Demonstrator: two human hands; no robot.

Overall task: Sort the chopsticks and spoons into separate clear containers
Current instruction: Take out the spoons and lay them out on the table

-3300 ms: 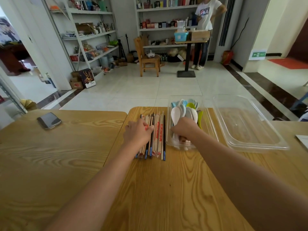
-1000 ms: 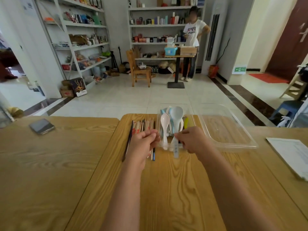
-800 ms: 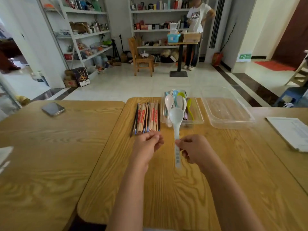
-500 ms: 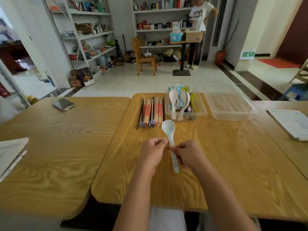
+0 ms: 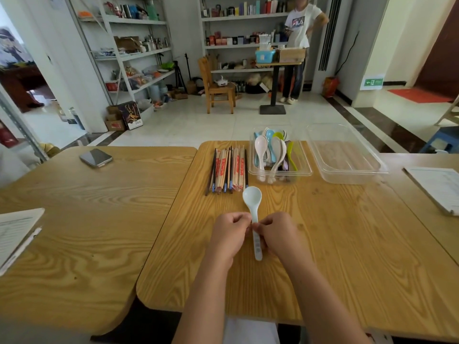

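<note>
A pale blue plastic spoon (image 5: pixel 252 197) is held over the middle of the wooden table, bowl pointing away from me. My left hand (image 5: pixel 228 234) and my right hand (image 5: pixel 275 234) both pinch its handle from either side. Behind it a bundle of chopsticks (image 5: pixel 228 170), some in red-printed paper sleeves, lies flat on the table. To their right a small clear container (image 5: pixel 304 170) holds several coloured spoons. A larger clear container (image 5: pixel 347 167) stands further right with nothing in it.
A phone (image 5: pixel 96 157) lies on the left table. Papers sit at the left edge (image 5: pixel 15 232) and the right edge (image 5: pixel 437 187). A gap separates the two tables. A person (image 5: pixel 298 45) stands by shelves far behind.
My right hand lifted the pale blue spoon out of the small container and drew it toward me. My left hand left the chopsticks and joined it on the handle.
</note>
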